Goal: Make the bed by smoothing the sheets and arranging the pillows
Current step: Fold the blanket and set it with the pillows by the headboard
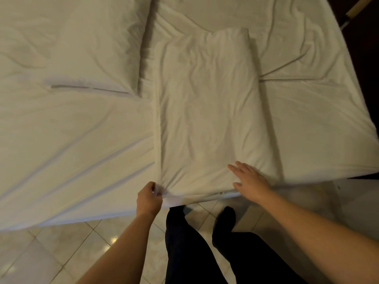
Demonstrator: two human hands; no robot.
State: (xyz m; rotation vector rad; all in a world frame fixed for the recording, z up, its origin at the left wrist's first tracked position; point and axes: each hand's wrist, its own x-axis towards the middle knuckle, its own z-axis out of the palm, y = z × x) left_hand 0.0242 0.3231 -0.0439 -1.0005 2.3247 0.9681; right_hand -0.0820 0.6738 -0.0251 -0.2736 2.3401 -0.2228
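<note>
We stand on the tiled floor point(61, 249) with our dark-trousered legs point(184, 242) right at the bed's near edge, close enough to work without leaning. Our left hand point(148, 198) has its grip narrowed to a pinch on the near left corner of the near pillow point(205, 111), bunching the white cover there, most likely to draw slack out of it. Our right hand point(249, 179) lies flat on the pillow's near right corner, its grip wide and holding nothing, fingers spread. We judge that it pins that side while the other corner is tugged. The pillow runs lengthwise away from us, its near end at the mattress edge and its cover creased. It lies on the sheet point(71, 144), which shows long diagonal folds on the left and a star of wrinkles on the right, so smoothing is not yet done. Further off at the left sits the far pillow point(71, 44), just beside the first one's far left side.
</note>
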